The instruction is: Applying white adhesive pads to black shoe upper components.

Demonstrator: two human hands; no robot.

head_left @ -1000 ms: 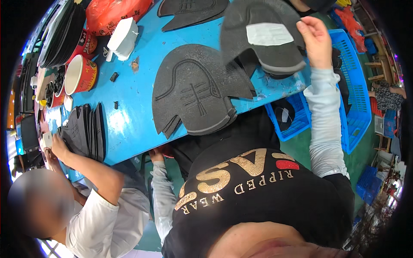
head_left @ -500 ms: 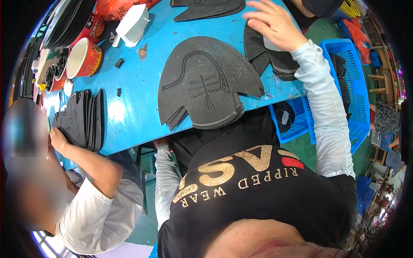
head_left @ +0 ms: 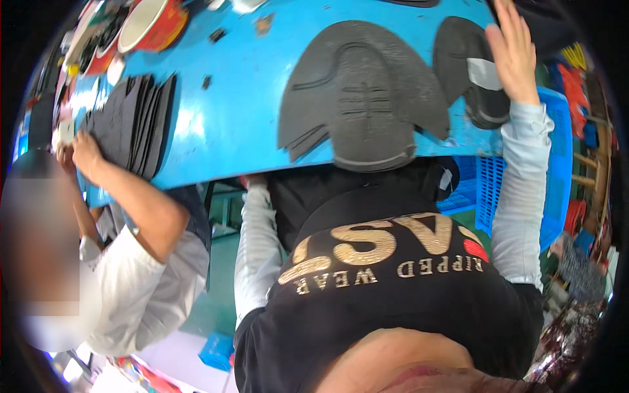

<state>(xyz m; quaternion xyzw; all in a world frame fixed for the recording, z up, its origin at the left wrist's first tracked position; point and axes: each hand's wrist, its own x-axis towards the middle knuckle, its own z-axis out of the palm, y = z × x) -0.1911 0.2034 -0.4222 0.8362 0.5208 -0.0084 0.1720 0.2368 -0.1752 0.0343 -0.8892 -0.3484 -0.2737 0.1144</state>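
Note:
A stack of dark grey moulded shoe uppers, with lace-like ridges on the top one, overhangs the table's near edge. To its right lies a smaller dark stack of shoe pieces bearing a white patch. My right hand is beside that smaller stack, fingers stretched out and holding nothing. Whether it touches the pieces or the table I cannot tell. Low at the table's front edge is my left hand, mostly hidden, its fingers out of sight.
At my left a co-worker's hand rests on a bundle of thin dark pieces. Red paper tubs stand at the far left of the blue table. Blue plastic crates sit below the table on my right.
My right hand has moved right, from above the smaller stack to beside it, and the white patch shows more fully. The whole view has shifted. My left hand stays by the table edge.

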